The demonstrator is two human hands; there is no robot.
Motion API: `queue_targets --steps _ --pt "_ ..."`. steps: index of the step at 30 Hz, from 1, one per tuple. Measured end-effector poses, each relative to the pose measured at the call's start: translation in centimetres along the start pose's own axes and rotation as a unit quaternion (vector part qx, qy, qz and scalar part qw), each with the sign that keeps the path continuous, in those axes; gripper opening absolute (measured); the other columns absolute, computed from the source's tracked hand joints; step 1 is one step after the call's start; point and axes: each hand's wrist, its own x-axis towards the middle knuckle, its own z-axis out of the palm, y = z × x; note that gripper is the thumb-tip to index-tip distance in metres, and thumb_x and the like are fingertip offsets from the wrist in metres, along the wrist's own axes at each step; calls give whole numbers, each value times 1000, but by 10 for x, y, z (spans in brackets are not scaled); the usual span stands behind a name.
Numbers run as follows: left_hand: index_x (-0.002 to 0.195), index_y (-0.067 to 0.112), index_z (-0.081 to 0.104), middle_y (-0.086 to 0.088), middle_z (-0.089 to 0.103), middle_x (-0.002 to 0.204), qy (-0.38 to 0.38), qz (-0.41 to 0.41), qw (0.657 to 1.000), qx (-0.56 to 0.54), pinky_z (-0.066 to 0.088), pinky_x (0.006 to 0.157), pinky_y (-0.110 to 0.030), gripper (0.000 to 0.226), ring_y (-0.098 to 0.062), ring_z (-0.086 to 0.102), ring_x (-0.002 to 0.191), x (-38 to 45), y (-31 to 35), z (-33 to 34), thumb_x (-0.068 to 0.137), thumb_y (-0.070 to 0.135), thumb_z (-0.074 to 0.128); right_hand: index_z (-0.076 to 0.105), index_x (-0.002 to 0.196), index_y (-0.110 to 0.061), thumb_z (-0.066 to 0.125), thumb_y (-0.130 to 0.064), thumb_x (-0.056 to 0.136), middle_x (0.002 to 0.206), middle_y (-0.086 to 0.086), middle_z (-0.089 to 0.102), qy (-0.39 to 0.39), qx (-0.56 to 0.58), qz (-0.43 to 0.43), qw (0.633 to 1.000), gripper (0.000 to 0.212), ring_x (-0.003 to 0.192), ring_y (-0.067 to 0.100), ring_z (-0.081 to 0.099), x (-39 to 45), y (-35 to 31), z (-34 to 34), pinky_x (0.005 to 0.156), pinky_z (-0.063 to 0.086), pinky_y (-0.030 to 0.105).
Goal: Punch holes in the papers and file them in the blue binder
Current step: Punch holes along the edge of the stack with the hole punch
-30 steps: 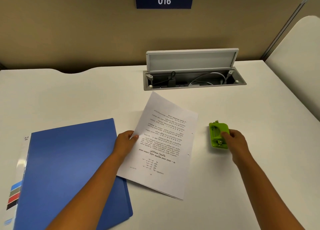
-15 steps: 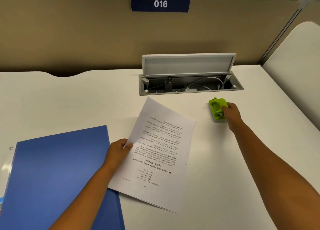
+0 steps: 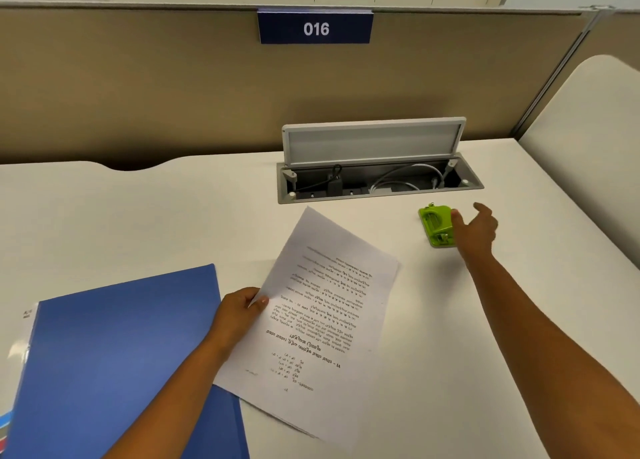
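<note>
A small stack of printed papers lies tilted on the white desk, its lower left corner overlapping the closed blue binder. My left hand pinches the papers' left edge, thumb on top. Two small punched holes show along the sheets' right edge. The green hole punch sits on the desk just in front of the cable box. My right hand is at the punch's right side, fingers spread and loose, with only the thumb touching it.
An open cable box with a raised lid is set into the desk behind the punch. A tan partition with a "016" sign closes off the back. A white side panel stands at the right.
My right hand moved the green punch away from the papers toward the cable box, and its fingers have now loosened from it. My left hand kept its hold on the papers.
</note>
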Motion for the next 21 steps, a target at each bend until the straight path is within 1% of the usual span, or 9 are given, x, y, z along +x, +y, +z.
queue_targets --steps 1,3,6,8,11,13,17,19,21 --pt "92 15 63 -2 64 86 -9 15 1000 24 42 63 -19 13 -14 56 77 2 4 1 92 17 51 42 129 -5 53 -21 90 131 20 43 -22 19 -25 999 43 118 34 45 -8 -6 -2 94 38 37" --pt "88 18 62 7 60 79 -29 56 995 78 38 60 -17 11 -7 52 72 1 19 2 91 16 51 48 126 -7 52 -18 91 120 6 49 -162 42 -79 983 37 107 24 50 -31 -16 -12 87 39 31" --pt "83 18 59 11 52 67 -58 100 983 140 33 56 -17 11 -2 44 62 2 45 4 91 14 51 40 134 -22 53 -37 89 125 -9 48 -436 21 -73 897 50 116 12 46 -66 -28 -25 101 35 33" --pt "80 16 59 7 50 63 -75 116 975 175 32 56 -22 12 -7 41 59 0 58 2 90 15 52 43 132 -22 57 -40 85 127 -9 52 -526 -10 -70 847 52 117 13 51 -83 -33 -36 101 40 36" --pt "82 8 64 -1 55 69 -101 137 963 206 33 60 -26 14 -13 44 64 -3 71 0 89 14 53 51 123 -19 58 -21 81 122 2 60 -551 2 -39 834 42 111 21 57 -92 -32 -52 94 49 38" --pt "73 12 60 2 52 66 -118 142 958 221 32 57 -23 19 -11 43 62 -6 76 1 89 14 53 54 118 -18 56 -10 85 118 4 63 -557 11 -19 830 34 108 22 60 -95 -28 -63 90 52 36" --pt "63 14 51 2 45 60 -135 139 947 254 29 55 -24 26 -12 39 59 -7 79 9 89 16 54 58 116 -12 58 -7 85 114 7 65 -573 4 -9 820 31 106 26 62 -106 -21 -74 84 54 36" --pt "79 11 63 -1 56 72 -125 137 952 242 34 62 -25 14 -17 49 71 -8 78 11 87 20 57 57 117 -8 56 -3 85 113 9 65 -559 19 -1 829 32 103 28 63 -113 -16 -78 80 55 34" --pt "111 14 63 -1 63 105 -109 132 964 205 40 85 -26 28 -18 56 102 -10 73 10 84 24 62 58 115 -6 51 2 87 111 12 65 -537 35 10 843 30 99 27 64 -119 -9 -83 77 55 32"
